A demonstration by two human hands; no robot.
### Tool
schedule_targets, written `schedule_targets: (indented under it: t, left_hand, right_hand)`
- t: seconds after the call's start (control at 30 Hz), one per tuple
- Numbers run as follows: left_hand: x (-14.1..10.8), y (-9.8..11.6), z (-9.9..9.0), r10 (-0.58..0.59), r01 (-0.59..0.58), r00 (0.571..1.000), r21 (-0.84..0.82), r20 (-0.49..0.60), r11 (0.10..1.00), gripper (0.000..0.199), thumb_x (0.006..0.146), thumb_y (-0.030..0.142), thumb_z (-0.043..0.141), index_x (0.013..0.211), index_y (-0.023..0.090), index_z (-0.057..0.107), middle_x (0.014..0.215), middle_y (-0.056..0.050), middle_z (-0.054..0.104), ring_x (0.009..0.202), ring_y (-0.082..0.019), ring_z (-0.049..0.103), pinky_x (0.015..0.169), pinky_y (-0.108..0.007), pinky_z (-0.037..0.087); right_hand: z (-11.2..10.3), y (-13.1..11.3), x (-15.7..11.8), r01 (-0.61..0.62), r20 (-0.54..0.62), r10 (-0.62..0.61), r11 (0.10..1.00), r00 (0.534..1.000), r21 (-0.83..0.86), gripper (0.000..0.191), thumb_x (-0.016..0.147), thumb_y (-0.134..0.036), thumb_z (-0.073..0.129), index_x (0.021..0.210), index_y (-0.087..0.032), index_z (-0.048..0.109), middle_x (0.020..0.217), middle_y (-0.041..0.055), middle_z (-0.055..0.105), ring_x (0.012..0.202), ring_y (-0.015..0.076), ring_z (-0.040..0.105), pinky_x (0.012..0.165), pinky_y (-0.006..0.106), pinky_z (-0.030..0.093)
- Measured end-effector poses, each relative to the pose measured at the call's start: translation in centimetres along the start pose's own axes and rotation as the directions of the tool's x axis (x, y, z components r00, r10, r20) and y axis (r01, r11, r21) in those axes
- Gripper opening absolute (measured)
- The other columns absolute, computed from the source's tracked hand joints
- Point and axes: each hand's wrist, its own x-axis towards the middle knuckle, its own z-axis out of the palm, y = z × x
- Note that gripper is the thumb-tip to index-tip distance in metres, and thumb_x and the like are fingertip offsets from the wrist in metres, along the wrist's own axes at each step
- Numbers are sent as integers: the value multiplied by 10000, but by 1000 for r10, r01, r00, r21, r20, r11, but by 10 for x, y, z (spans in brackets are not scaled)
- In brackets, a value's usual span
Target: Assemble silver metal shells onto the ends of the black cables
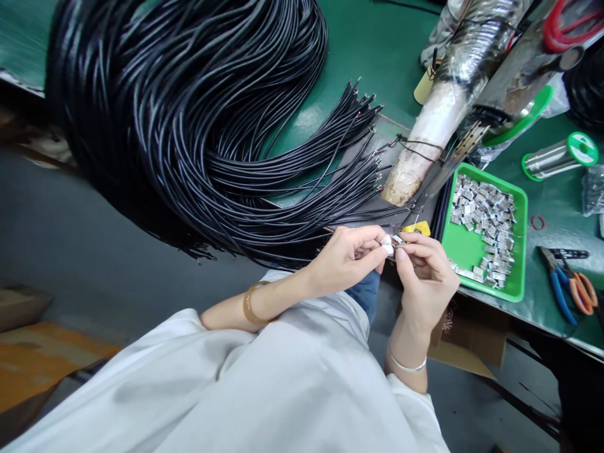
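Note:
My left hand (pixel 352 258) and my right hand (pixel 425 270) meet at the table's front edge, fingertips pinched close together. Between them is a small metal connector (pixel 397 239), with thin wire ends beside it. White coverings wrap the thumb and a fingertip of my left hand. The right thumb and forefinger press on the connector's right side. Just behind the fingers lies a yellow object (pixel 418 228). A large bundle of black cables (pixel 189 126) curves across the left, its stripped ends pointing at a pale tube (pixel 415 145).
A green tray (pixel 521 251) of small metal connectors stands to the right. Beyond it are a solder spool (pixel 557 157), a red ring (pixel 538 222), blue-handled pliers (pixel 559 289) and orange-handled cutters (pixel 584 292). Red-handled scissors (pixel 561 31) hang over the upper right. An open cardboard box (pixel 472 340) sits below the table.

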Motion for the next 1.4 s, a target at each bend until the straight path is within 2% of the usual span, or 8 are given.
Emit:
schedule_targets:
  t: [0.13,0.3,0.43,0.57,0.8,1.07,1.2,1.4]
  left_hand:
    - [0,-1,-1,-33,34,999,-60,17,998,271,958,379,599,828,142,575,644,0,654,481,-45,449,493,-172,358]
    - [1,-1,-2,-38,40,999,-127,18,991,265,961,379,603,842,148,550,632,12,634,476,-43,449,491,-173,352]
    - [0,-2,-2,-20,23,1000,-126,22,992,217,972,314,578,838,146,546,645,11,642,472,-33,443,504,-165,369]
    - [0,-3,-1,-15,17,1000,-105,17,994,197,967,295,574,840,147,549,638,18,635,475,-32,442,515,-161,382]
    - [1,-3,0,-4,4,1000,-5,15,1000,192,941,303,587,847,136,580,638,-3,635,540,-75,523,533,-187,402]
    - [0,-3,2,-2,2,1000,-64,-8,998,173,907,280,628,830,127,608,658,-3,618,570,-81,563,556,-188,454]
    - [2,-3,2,24,-27,998,-46,-64,999,141,879,247,650,821,118,642,681,-5,621,589,-76,558,569,-183,458]
    - [2,-3,1,38,-38,999,-66,2,997,177,871,260,675,796,101,689,635,3,604,552,-68,511,524,-181,419]
  right_hand:
    - [0,4,-1,30,15,-30,1000,999,8,42,849,-207,757,886,-226,755,1026,46,739,926,158,725,748,282,624]
    - [2,5,-3,107,-23,-110,990,994,-92,76,849,-193,758,910,-238,764,1041,44,743,973,183,726,838,354,624]
    - [2,4,-3,75,-55,-76,997,996,-18,107,858,-177,749,935,-247,773,1034,32,745,930,153,729,753,283,625]
    - [2,2,-2,61,-61,-60,998,996,18,128,851,-164,755,939,-254,780,1030,22,747,922,135,729,756,251,624]
    - [2,1,-2,36,-25,-36,999,999,-10,63,856,-193,749,905,-228,767,1028,42,744,920,150,730,748,267,628]
    - [2,6,-5,77,28,-74,987,997,-143,62,865,-220,735,921,-233,757,1047,51,753,960,185,731,800,344,632]
    - [-2,0,-5,70,-50,-75,994,996,-82,111,870,-210,735,971,-244,770,1051,51,751,954,175,730,784,330,639]
    - [-5,-1,-4,-40,45,36,995,998,88,47,862,-239,751,907,-244,766,1052,48,747,959,172,732,828,328,636]
